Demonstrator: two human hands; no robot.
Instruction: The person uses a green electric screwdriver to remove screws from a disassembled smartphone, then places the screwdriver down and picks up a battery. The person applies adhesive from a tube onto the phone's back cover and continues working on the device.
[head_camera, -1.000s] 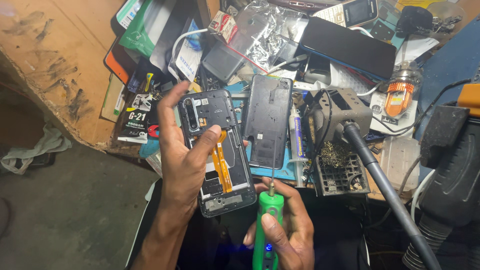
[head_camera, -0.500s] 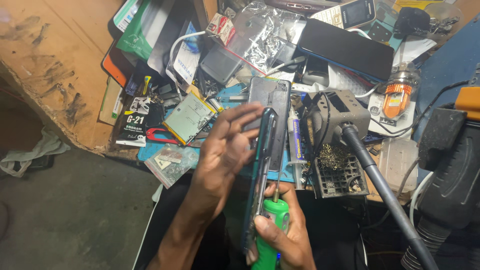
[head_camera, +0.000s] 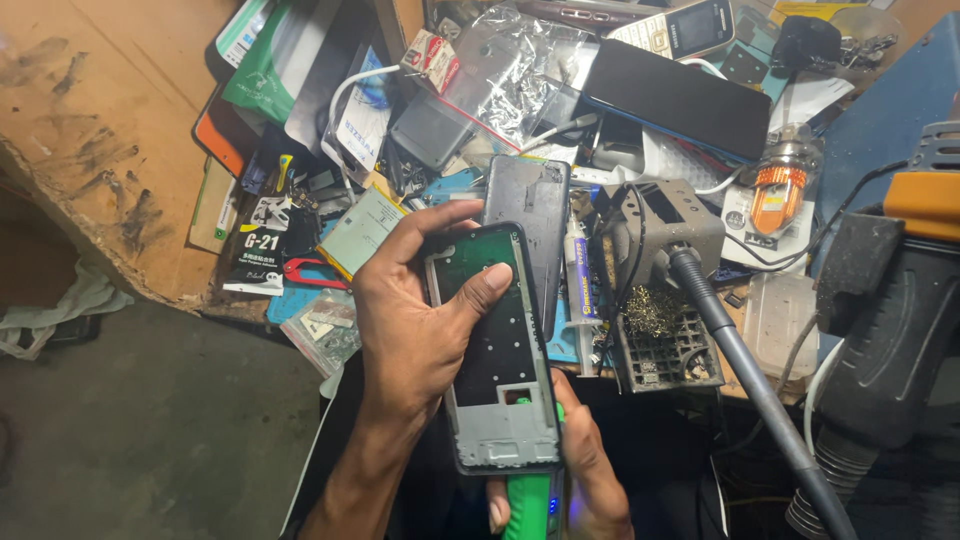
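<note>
My left hand (head_camera: 415, 320) grips an opened phone frame (head_camera: 495, 355) by its left edge, thumb pressed on its green inner plate. The frame is upright and faces me, showing a grey lower part with a square cut-out. My right hand (head_camera: 590, 475) is under the frame's bottom end, wrapped round a green electric screwdriver (head_camera: 528, 500) whose tip is hidden behind the frame. A dark phone back cover (head_camera: 527, 225) lies on the bench just beyond the frame.
The cluttered bench holds a soldering iron stand (head_camera: 665, 290) with its black iron handle (head_camera: 745, 380), a glue syringe (head_camera: 583, 290), a black phone (head_camera: 680, 100), a keypad phone (head_camera: 680, 30), foil bags, packets and red-handled cutters (head_camera: 310, 270). A bulky black and orange tool (head_camera: 900, 300) stands right.
The left hand turned the phone frame over: a second ago its circuit side with the orange flex faced me, then it was edge-on, now the green inner plate shows. The screwdriver stayed low.
</note>
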